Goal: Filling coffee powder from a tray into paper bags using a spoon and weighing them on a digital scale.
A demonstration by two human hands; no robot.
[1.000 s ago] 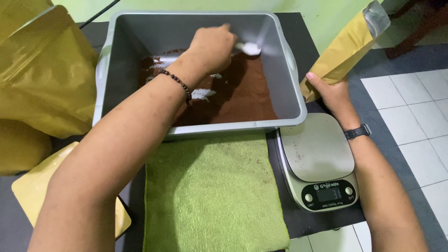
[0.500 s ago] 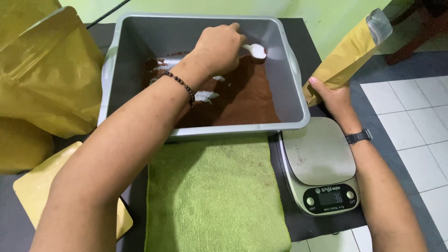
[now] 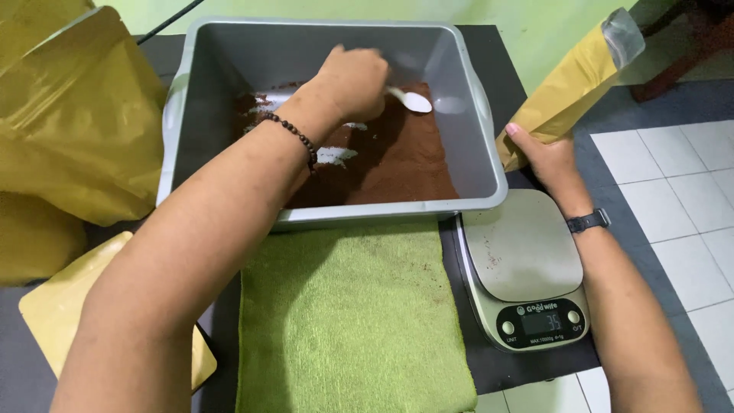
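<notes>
My left hand (image 3: 352, 82) reaches into a grey plastic tub (image 3: 482, 153) and grips a white spoon (image 3: 413, 100), whose bowl rests on the brown powder (image 3: 397, 157) in the tub. My right hand (image 3: 544, 153) holds the bottom of a yellow pouch (image 3: 569, 88) with a clear top strip, tilted up and to the right beside the tub. A digital kitchen scale (image 3: 524, 264) sits just below that hand.
A green towel (image 3: 348, 313) lies in front of the tub on a dark mat. Large yellow bags (image 3: 73, 115) stand at the left, and a flat yellow pouch (image 3: 53, 313) lies at the lower left. Tiled floor shows at the right.
My left hand has pushed the spoon down from above the powder onto its surface. The pouch and my right hand have barely moved. The scale's reading has changed.
</notes>
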